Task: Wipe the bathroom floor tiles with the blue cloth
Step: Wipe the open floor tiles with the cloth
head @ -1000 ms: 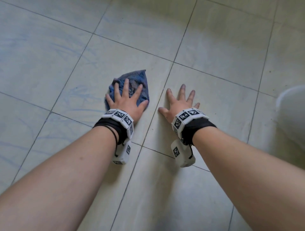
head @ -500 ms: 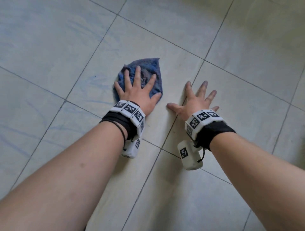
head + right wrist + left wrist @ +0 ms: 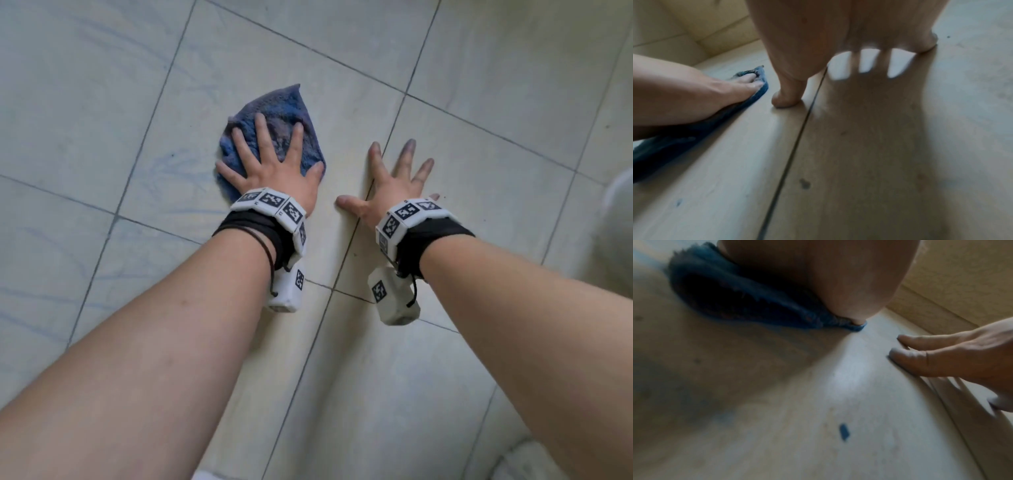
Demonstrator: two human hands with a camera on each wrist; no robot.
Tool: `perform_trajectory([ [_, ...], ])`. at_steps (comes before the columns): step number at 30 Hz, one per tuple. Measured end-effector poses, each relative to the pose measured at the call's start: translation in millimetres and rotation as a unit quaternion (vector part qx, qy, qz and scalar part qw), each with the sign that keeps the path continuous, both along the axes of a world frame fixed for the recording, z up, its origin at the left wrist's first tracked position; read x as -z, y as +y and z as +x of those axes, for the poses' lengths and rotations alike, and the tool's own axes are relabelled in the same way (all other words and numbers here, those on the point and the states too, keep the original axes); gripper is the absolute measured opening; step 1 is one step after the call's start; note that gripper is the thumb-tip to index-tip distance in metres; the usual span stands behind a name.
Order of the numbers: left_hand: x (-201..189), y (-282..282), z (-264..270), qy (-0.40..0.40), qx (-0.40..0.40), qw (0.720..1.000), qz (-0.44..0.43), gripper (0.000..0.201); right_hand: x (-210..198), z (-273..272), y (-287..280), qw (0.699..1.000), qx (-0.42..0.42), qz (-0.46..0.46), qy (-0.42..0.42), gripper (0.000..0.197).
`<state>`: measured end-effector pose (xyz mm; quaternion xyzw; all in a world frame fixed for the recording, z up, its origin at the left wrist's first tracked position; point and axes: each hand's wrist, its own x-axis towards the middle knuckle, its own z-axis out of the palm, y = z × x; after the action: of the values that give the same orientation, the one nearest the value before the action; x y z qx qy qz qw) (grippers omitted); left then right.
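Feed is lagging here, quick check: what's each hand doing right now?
Left hand: open, fingers spread flat, pressing the blue cloth onto the floor tiles.
Right hand: open, fingers spread, resting on bare tile, holding nothing.

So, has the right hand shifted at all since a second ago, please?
Yes, leftward: the right hand now straddles the grout line it sat beside.

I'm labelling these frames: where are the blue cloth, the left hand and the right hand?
blue cloth (image 3: 279,106), head view, bare far corner.
left hand (image 3: 279,171), head view, back of hand.
right hand (image 3: 390,192), head view, back of hand.
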<state>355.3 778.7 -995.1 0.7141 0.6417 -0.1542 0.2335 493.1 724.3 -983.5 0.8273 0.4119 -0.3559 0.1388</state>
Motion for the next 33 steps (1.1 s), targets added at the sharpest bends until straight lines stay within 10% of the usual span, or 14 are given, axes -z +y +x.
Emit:
perform_trajectory([
  [20,8,-135,-67,0.018,-0.105,0.994,0.009,0.068,2,-62,-40,0.994,-0.105,0.014,0.007,0.083],
  [33,7,-44,-68,0.021,-0.162,0.986,0.027,0.064,2,-55,-35,0.993,-0.121,0.003,0.009,0.087],
])
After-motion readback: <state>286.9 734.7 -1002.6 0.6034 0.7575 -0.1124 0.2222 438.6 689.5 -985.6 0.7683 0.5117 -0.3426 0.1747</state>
